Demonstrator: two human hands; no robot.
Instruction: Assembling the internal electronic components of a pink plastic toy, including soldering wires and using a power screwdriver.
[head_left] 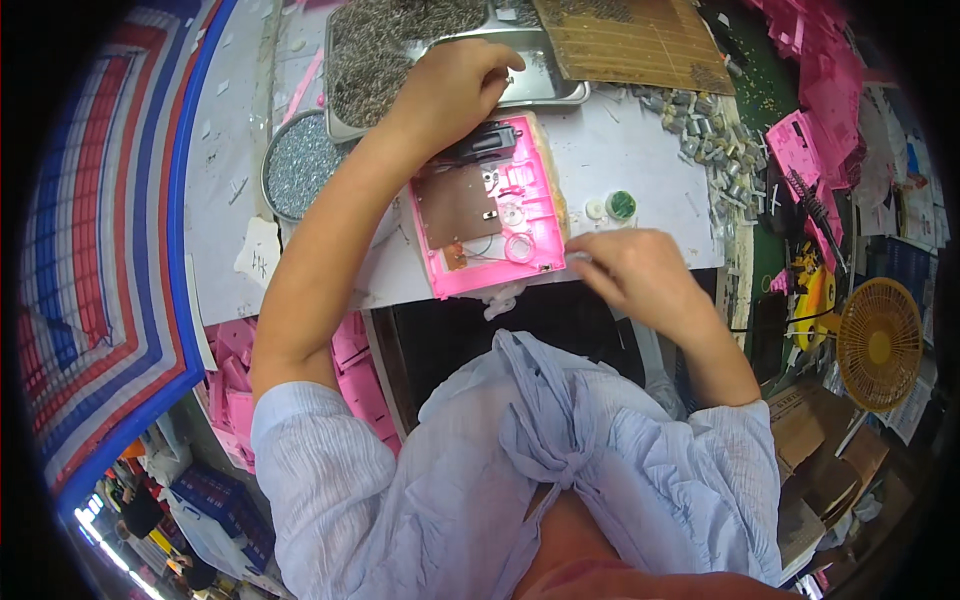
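Observation:
A pink plastic casing (541,205) lies at the table's near edge, its inside facing up. A brown panel (455,205), thin wires and a black part (485,143) sit in it. My left hand (450,88) reaches past the casing over the metal tray (545,92). Its fingers are bent together, and what they hold, if anything, is too small to make out. My right hand (645,275) is beside the casing's lower right corner. Thumb and forefinger come close together there, and anything between them is hidden.
Many small metal pieces (370,60) fill the tray's left part; a round bowl of screws (300,165) stands beside it. Brown cardboard (640,40) covers the tray's right side. Small metallic cylinders (715,140) pile up at right, near a green-topped spool (621,206). A yellow fan (880,345) stands farther right.

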